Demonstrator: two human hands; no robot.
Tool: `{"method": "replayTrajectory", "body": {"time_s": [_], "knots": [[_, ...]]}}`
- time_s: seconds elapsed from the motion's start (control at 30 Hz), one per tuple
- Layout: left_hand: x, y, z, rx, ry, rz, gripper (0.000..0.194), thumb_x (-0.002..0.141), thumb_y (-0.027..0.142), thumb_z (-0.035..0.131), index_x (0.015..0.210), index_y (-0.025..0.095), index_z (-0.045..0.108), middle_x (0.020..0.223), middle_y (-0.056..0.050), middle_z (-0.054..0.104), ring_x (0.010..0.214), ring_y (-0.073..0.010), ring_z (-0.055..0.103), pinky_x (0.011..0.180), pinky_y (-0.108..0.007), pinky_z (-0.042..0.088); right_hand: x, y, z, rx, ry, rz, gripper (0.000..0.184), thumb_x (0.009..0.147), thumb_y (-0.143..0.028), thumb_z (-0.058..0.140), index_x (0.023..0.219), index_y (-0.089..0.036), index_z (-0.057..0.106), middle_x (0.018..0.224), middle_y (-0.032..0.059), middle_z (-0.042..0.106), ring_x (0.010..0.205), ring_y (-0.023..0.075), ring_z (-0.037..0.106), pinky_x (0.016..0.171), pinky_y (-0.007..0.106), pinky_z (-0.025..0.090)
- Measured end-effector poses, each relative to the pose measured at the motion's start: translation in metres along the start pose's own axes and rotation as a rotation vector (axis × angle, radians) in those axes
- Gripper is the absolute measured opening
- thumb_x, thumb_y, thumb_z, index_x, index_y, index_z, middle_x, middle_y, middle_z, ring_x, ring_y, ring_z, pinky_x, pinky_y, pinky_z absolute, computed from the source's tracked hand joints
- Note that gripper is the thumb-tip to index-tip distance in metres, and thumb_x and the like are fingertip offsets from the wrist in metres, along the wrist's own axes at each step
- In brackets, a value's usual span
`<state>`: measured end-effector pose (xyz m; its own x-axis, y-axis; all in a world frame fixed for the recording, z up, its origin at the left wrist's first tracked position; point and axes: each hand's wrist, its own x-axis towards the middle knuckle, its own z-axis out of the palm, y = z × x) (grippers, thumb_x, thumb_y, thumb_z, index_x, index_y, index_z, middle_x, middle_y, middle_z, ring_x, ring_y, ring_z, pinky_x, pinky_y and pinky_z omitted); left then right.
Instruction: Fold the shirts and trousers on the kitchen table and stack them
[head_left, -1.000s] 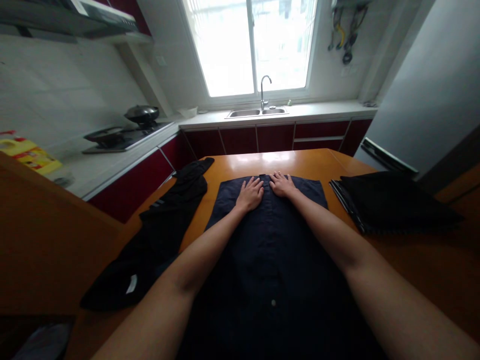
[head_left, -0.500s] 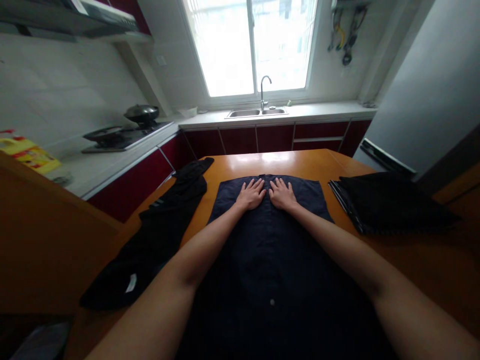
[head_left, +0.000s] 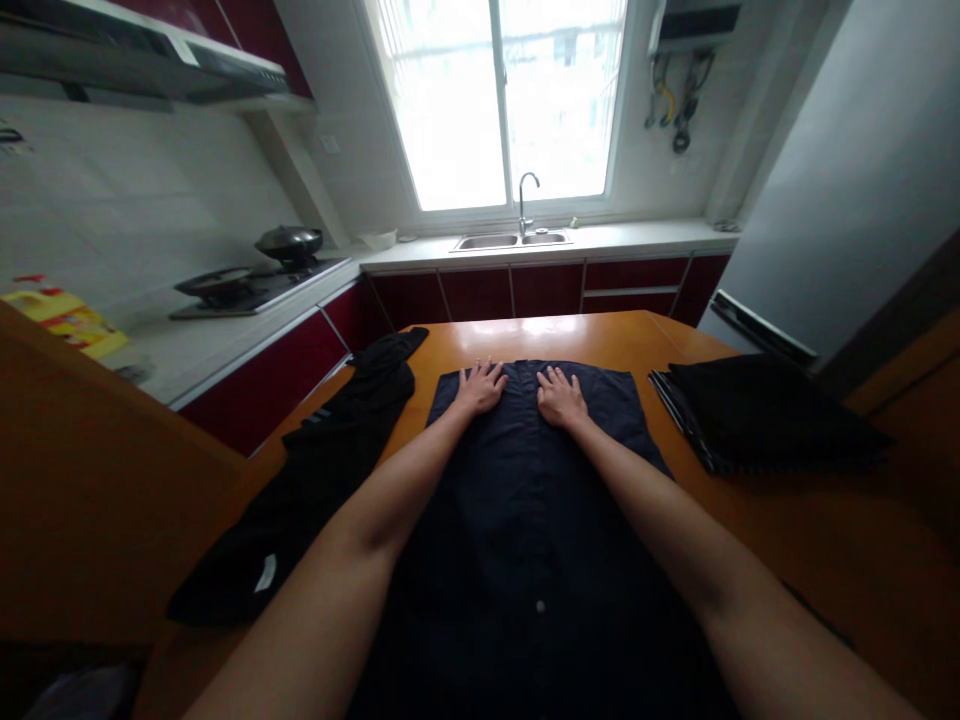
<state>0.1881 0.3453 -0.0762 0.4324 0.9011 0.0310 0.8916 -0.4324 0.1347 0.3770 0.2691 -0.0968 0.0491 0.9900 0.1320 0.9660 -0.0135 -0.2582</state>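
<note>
A dark navy garment (head_left: pixel 517 500) with a placket down its middle and one button lies spread flat in front of me. My left hand (head_left: pixel 482 388) rests on its far part, left of the placket, fingers spread and pointing away. Just right of the placket, my right hand (head_left: pixel 561 398) lies on the same cloth with its fingers stretched out and slightly bent. Neither hand grips the fabric. The garment's near end is dark and runs out of view between my forearms, so its kind is hard to make out.
On the wooden table (head_left: pixel 540 330), a black garment (head_left: pixel 337 440) with a white label lies at left and a folded black cloth stack (head_left: pixel 765 415) at right. Beyond stand a counter with a sink (head_left: pixel 487 242), a stove with a lidded wok (head_left: pixel 289 243), and a fridge (head_left: pixel 810 180).
My left hand has slid left, away from the placket, while my right hand stays near it with its fingers a little more bent. The camera view has tilted up slightly.
</note>
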Motion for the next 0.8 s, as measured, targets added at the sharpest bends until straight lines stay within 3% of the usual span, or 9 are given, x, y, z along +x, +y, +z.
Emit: {"method": "replayTrajectory", "body": {"time_s": [0.13,0.23,0.33,0.47,0.53,0.67,0.8], "knots": [[-0.006,0.036,0.015,-0.007,-0.04,0.156,0.058,0.104,0.048,0.023,0.159,0.031,0.028,0.168,0.001,0.02,0.155,-0.0269,0.013,0.122,-0.059,0.013,-0.001,0.0,-0.001,0.017,0.005,-0.019,0.059,0.104,-0.044,0.024,0.158,-0.02,0.033,0.165,0.0126,0.028,0.153,0.0259,0.022,0.121,0.055,0.016],[-0.008,0.045,0.024,-0.012,-0.051,0.188,0.058,0.104,0.041,0.02,0.16,0.026,0.026,0.168,0.0,0.02,0.155,-0.0225,0.015,0.124,-0.052,0.015,-0.001,0.0,-0.002,0.021,-0.018,-0.056,0.059,0.103,-0.047,0.03,0.157,-0.023,0.036,0.166,0.0129,0.026,0.154,0.027,0.019,0.121,0.057,0.014],[-0.004,0.025,0.018,-0.012,-0.046,0.169,0.058,0.105,0.042,0.022,0.16,0.025,0.027,0.168,0.0,0.021,0.155,-0.0211,0.016,0.125,-0.047,0.015,-0.002,-0.001,-0.003,0.003,-0.043,-0.042,0.059,0.102,-0.045,0.034,0.155,-0.022,0.039,0.165,0.0133,0.027,0.154,0.0276,0.019,0.121,0.057,0.012],[0.001,-0.02,-0.006,0.002,-0.022,0.041,0.062,0.105,0.048,0.019,0.158,0.018,0.032,0.166,-0.012,0.024,0.154,-0.0332,0.019,0.12,-0.061,0.017,-0.002,-0.001,-0.004,-0.003,-0.029,-0.038,0.059,0.101,-0.045,0.035,0.155,-0.023,0.039,0.165,0.0126,0.027,0.153,0.0272,0.02,0.121,0.056,0.012],[-0.004,-0.03,-0.015,0.011,-0.005,0.015,0.063,0.105,0.047,0.019,0.158,0.014,0.03,0.166,-0.016,0.023,0.153,-0.035,0.018,0.119,-0.063,0.017,-0.002,-0.002,-0.004,-0.001,-0.023,-0.035,0.059,0.101,-0.045,0.035,0.155,-0.023,0.039,0.165,0.0123,0.027,0.153,0.0268,0.02,0.121,0.055,0.013],[-0.042,-0.007,-0.006,0.012,-0.029,0.167,0.06,0.105,0.051,0.024,0.16,0.025,0.028,0.169,-0.004,0.016,0.156,-0.0264,0.01,0.123,-0.054,0.012,-0.002,-0.003,-0.003,0.003,-0.017,-0.03,0.059,0.101,-0.044,0.035,0.155,-0.023,0.039,0.165,0.0127,0.028,0.153,0.027,0.021,0.121,0.055,0.013],[-0.092,0.021,0.014,-0.01,-0.084,0.417,0.064,0.104,0.061,0.021,0.161,0.034,0.019,0.168,0.001,0.015,0.156,-0.0256,0.008,0.123,-0.058,0.008,-0.002,-0.002,-0.002,-0.008,-0.025,-0.031,0.059,0.101,-0.044,0.035,0.156,-0.024,0.037,0.166,0.0116,0.027,0.153,0.0258,0.019,0.121,0.054,0.012]]}}
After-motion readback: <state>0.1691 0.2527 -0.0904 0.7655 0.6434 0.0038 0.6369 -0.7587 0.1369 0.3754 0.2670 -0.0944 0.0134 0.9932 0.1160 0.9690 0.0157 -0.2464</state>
